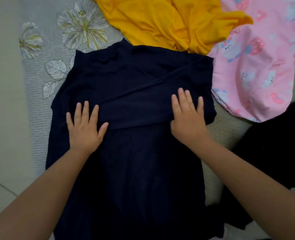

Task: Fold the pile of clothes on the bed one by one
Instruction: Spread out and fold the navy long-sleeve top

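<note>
Your left hand [85, 128] and right hand [188, 118] lay flat, fingers straight, gripping nothing, pressing the dark navy high-necked garment [134, 161], its sleeve folded across, just below the crumpled yellow cloth [162, 23].

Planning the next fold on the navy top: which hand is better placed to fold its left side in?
Left, probably. The left hand lies flat on the dark navy high-neck top beside its unfolded left edge; the right hand presses the folded sleeve.

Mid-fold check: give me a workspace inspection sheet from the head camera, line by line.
Surface: bed sheet, grey with a flower print.
Job's things: navy garment spread flat, one sleeve folded across its chest; yellow garment and pink printed garment crumpled beyond it.
Clutter: black fabric at the right edge.
Hands: left hand and right hand pressed flat on the navy garment.
Cables: nothing seen.
Surroundings: nothing seen.
</note>
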{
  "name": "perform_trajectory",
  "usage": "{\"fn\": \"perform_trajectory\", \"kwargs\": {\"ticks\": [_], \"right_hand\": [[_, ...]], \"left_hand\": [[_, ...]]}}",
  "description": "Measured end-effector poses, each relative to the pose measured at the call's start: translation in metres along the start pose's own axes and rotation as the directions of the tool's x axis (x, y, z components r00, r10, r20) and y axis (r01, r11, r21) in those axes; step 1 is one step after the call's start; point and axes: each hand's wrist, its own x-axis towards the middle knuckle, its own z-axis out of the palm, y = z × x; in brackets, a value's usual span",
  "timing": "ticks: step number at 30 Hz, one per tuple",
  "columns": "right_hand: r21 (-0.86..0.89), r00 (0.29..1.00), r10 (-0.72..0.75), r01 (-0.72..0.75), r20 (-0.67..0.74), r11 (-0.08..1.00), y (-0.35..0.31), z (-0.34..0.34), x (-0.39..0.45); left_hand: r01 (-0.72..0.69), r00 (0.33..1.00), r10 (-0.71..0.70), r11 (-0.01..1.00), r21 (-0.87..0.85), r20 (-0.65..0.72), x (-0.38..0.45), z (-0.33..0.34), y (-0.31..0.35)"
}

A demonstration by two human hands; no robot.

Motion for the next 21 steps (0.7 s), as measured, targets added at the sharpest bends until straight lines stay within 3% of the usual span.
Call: {"fn": "perform_trajectory", "kwargs": {"ticks": [2, 4, 14, 17, 21], "right_hand": [[0.059, 0.995, -0.073, 0.077, -0.066, 0.995, -0.027, 0.011, -0.008], [0.028, 0.993, -0.113, 0.114, -0.035, 0.993, -0.042, 0.027, -0.016], [0.086, 0.995, -0.097, 0.1, -0.034, 0.991, -0.042, 0.056, -0.016], [0.093, 0.997, -0.074, 0.072, 0.02, 0.993, -0.041, 0.059, -0.017], [0.066, 0.997, -0.071, 0.071, 0.005, 0.995, -0.043, 0.063, -0.018]], "left_hand": [[-0.036, 0.999, 0.036, 0.997, -0.064, -0.007, -0.003, 0.002, -0.003], [-0.039, 0.999, 0.039, 0.995, -0.092, -0.002, -0.004, 0.004, -0.004], [-0.103, 0.989, 0.108, 0.993, -0.054, 0.099, 0.005, 0.007, -0.016], [-0.136, 0.974, 0.162, 0.977, -0.163, 0.161, 0.007, 0.002, -0.028], [-0.207, 0.977, 0.214, 0.948, -0.242, 0.0, -0.019, -0.008, -0.044]]}}
